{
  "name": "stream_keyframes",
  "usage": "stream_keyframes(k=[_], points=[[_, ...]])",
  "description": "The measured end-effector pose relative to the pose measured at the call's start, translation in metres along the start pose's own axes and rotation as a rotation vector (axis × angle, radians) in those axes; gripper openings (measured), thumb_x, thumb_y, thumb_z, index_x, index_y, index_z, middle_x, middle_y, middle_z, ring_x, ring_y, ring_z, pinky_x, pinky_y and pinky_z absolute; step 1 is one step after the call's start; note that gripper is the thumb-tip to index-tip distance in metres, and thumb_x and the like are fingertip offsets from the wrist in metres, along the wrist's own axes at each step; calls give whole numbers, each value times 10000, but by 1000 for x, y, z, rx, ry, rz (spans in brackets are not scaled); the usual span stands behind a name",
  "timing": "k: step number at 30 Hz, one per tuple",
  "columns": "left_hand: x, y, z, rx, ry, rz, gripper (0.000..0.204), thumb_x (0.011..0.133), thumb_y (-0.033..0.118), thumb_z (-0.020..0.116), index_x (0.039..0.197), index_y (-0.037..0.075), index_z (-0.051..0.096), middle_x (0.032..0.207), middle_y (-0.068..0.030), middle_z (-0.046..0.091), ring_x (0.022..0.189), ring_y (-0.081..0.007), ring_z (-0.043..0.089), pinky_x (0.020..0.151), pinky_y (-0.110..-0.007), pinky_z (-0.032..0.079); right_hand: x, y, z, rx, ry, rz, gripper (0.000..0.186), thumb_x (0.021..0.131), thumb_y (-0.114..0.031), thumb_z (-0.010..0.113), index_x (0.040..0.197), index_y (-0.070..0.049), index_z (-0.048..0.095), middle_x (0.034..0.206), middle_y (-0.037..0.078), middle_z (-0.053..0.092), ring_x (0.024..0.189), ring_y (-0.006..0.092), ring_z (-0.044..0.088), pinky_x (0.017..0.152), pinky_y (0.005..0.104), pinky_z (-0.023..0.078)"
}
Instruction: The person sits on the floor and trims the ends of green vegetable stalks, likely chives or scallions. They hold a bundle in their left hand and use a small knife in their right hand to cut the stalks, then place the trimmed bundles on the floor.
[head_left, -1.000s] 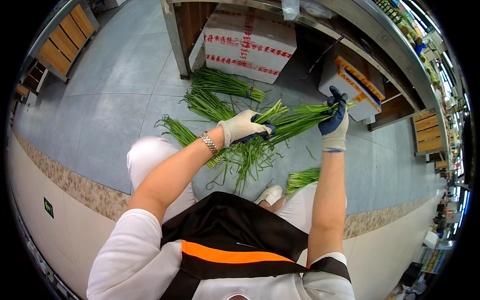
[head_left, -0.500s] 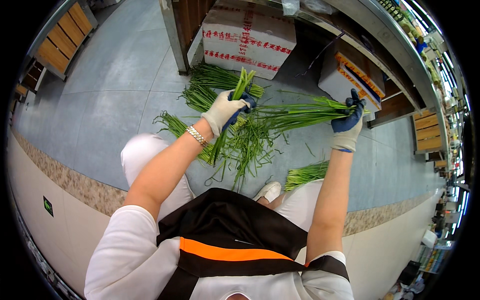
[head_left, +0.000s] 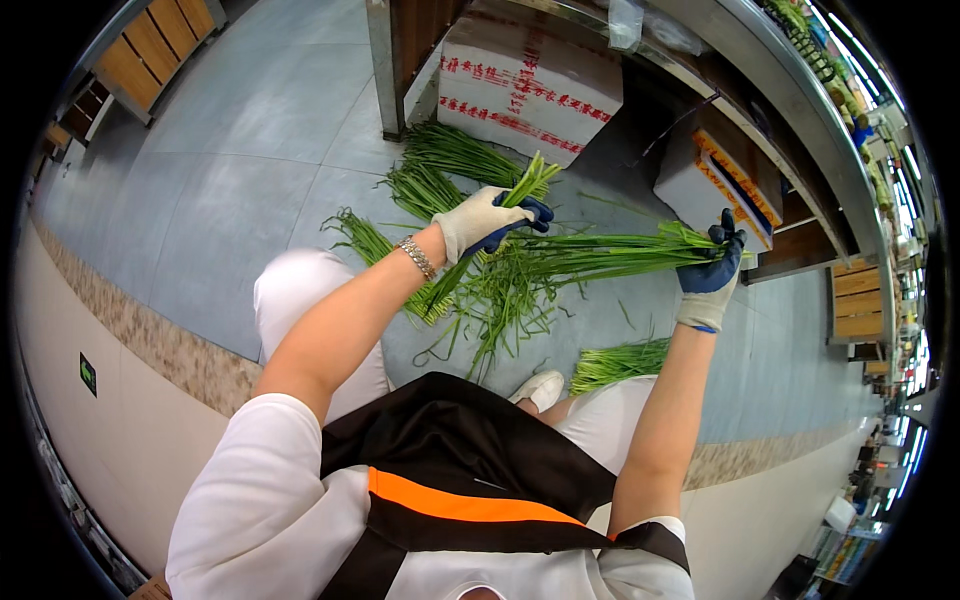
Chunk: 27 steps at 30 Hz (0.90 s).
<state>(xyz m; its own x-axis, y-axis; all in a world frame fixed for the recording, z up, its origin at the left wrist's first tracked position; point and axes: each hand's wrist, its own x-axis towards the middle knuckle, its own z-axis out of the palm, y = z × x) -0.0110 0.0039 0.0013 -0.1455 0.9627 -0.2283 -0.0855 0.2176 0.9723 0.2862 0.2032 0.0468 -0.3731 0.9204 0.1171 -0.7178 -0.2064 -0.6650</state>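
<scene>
My left hand [head_left: 478, 222], in a cream glove with dark blue palm, grips a small clump of thin green stalks [head_left: 525, 178] tilted up to the right. My right hand [head_left: 710, 265], gloved alike, is closed on the end of a longer spread of green stalks [head_left: 610, 255] reaching left beneath my left hand. On the floor lie bunches of the same greens: two behind my hands [head_left: 450, 145] [head_left: 420, 195], one at the left [head_left: 365, 235] and one by my right knee [head_left: 620, 365]. Loose, tangled leaves [head_left: 505, 315] lie below the held stalks.
Under a metal-edged counter [head_left: 800, 110] sit a white foam box with red print [head_left: 530, 80] and an orange-trimmed box [head_left: 700, 180]. Wooden cabinets stand at upper left [head_left: 150, 55] and right [head_left: 855, 305]. My white-clad knee [head_left: 300, 290] and shoe [head_left: 540, 390] are low in the scene.
My right hand has moved rightward with its stalks, away from my left. My left hand first rose leftward, its clump tipping upright, then came back rightward, the clump now slanted.
</scene>
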Motion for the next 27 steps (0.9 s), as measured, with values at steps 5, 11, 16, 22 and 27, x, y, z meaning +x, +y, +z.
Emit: stream_keyframes(k=[5,11,16,22,27], points=[[6,-7,4,-11,-187,23,348,851,292,675,1062,17,641,693,31,527,550,-43,464,457,-216,388,5,6,-11,21,-67,85,397,985,-375,464,1241,-77,524,778,-22,558,720,150,528,887,461,468],[0,-7,9,47,-116,-176,325,812,305,721,883,14,594,687,-5,550,551,-65,485,468,-219,400,2,11,-3,20,-83,86,404,981,-361,480,1228,-46,532,772,-13,538,731,143,508,787,362,470],[0,-9,4,34,-187,-148,292,747,191,757,908,0,605,720,-15,587,589,-71,524,492,-229,434,-2,13,6,14,-86,82,413,976,-349,499,1206,-9,547,762,-7,503,750,140,469,689,283,429],[-7,5,9,-8,-273,-26,208,704,76,717,875,20,612,734,13,589,621,-55,519,542,-223,442,-6,15,14,-21,-39,53,419,978,-353,497,1196,1,548,758,-4,488,735,132,446,657,256,402],[-5,-3,5,-18,-262,-1,234,663,40,742,826,33,574,741,19,574,643,-51,491,559,-226,426,-9,19,30,-40,-14,60,409,987,-357,482,1167,1,564,754,-7,456,700,119,412,629,243,380]])
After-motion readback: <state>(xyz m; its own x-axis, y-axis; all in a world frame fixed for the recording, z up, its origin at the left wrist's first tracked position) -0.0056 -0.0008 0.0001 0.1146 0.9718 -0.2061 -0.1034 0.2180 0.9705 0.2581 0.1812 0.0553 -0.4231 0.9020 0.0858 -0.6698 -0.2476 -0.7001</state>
